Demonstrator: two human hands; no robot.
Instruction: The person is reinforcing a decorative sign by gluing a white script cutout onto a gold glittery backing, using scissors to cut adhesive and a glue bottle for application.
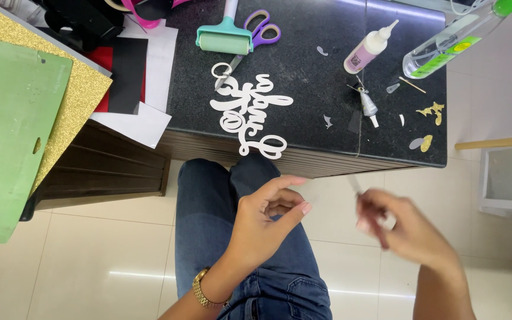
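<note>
Seen from above, the person wears blue denim jeans (220, 237) with visible seams and a front pocket edge at about six o'clock. A gold-coloured metal link wristwatch (204, 290) circles the left wrist, at about seven o'clock. Both forearms are bare, with no sleeves in view. The left hand (265, 222) has short, neat fingernails. The right hand (407, 228), at four o'clock, is blurred, so its details cannot be made out.

Both hands are hovering over my lap, left hand (266, 220) curled loosely, right hand (407, 228) blurring, white cutout lettering (249, 110) sitting on the dark table (315, 77).
</note>
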